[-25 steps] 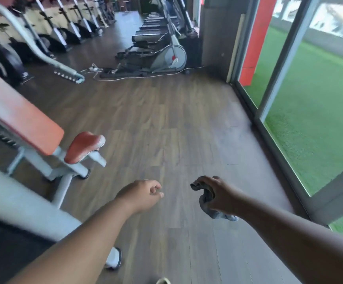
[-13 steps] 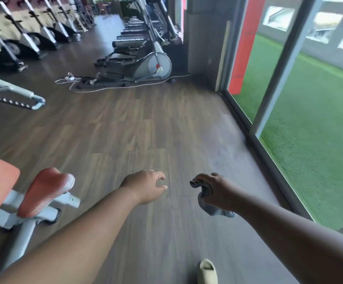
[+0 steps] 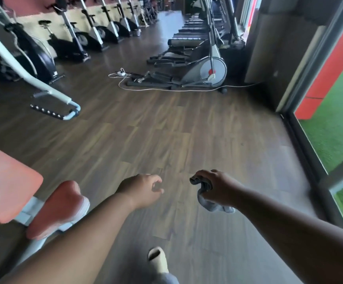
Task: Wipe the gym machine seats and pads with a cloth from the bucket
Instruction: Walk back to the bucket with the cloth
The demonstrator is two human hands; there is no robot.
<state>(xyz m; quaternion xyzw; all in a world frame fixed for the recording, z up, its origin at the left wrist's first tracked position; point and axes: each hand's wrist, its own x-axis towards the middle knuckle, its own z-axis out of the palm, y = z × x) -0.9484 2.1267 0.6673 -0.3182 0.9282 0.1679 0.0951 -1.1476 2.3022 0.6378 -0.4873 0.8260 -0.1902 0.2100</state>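
1. The right hand [image 3: 217, 186] holds the grey cloth [image 3: 206, 198] bunched in a tight grip; the left hand [image 3: 144, 187] hangs loosely curled, holding nothing.
2. The orange pad [image 3: 53, 210] lies near, to the left.
3. Better to spread the cloth flat before wiping it.

Bare floor [image 3: 166, 136] ahead; orange pad [image 3: 57, 208] crowds left, glass wall [image 3: 330, 140] right.

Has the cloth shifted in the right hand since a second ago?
No. The cloth stays bunched in the right hand, hanging below it as before.
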